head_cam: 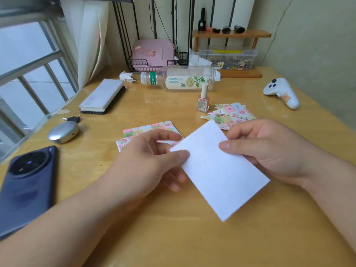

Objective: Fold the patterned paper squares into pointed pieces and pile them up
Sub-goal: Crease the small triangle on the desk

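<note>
Both hands hold one paper above the wooden desk, its white side facing me, folded into a rectangle. My left hand pinches its left edge between thumb and fingers. My right hand pinches its upper right edge, thumb on top. Flat patterned paper squares lie on the desk just behind my left hand, partly hidden by it. A pile of folded pointed pieces in the same pattern lies behind my right hand.
A nail polish bottle stands next to the pile. A plastic bottle lies on its side behind. A white controller is at the right. A dark phone, an earbud case and a notebook sit at the left.
</note>
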`<state>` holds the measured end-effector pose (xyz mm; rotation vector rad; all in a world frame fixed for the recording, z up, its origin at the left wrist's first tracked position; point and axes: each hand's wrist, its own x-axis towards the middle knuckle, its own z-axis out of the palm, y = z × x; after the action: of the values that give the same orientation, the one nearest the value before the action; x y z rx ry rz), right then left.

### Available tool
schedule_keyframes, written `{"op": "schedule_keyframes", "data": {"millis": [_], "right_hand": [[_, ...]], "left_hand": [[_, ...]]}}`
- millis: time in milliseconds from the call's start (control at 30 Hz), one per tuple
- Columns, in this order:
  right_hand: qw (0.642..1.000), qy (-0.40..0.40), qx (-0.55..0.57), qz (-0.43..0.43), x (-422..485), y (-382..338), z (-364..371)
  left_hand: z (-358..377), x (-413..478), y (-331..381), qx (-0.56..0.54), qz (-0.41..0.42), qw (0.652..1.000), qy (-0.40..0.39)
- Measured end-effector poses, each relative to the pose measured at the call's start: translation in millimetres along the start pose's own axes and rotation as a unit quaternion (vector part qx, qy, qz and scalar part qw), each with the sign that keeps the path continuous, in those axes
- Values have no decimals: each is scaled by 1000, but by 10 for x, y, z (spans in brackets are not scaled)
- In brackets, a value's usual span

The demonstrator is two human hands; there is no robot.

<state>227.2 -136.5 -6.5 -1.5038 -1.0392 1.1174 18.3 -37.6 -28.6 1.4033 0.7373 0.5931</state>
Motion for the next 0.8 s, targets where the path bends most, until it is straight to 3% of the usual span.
{"op": "schedule_keyframes", "data": {"millis": [133, 200, 367, 500, 600, 667, 800], "right_hand": [[966, 25, -257, -35, 28, 43, -50], [951, 57, -297, -62, 48, 72, -49], [966, 64, -244, -60, 23, 79, 69], [994, 22, -103, -9, 24, 100, 175], [999, -1, 10, 43, 45, 116, 207], [998, -17, 2, 58, 45, 122, 233], [998, -35, -5, 58, 42, 126, 225]], "left_hand": [[-20, 8, 7, 94, -18, 995, -3], [-25, -1, 33, 150, -20, 988, -3], [-24, -42, 4, 339, 30, 940, -13], [-20, -105, 27, 451, 66, 888, -56], [-55, -119, 57, 497, 98, 860, -70], [-81, -123, 64, 516, 121, 845, -77], [-92, -139, 52, 503, 135, 847, -105]]}}
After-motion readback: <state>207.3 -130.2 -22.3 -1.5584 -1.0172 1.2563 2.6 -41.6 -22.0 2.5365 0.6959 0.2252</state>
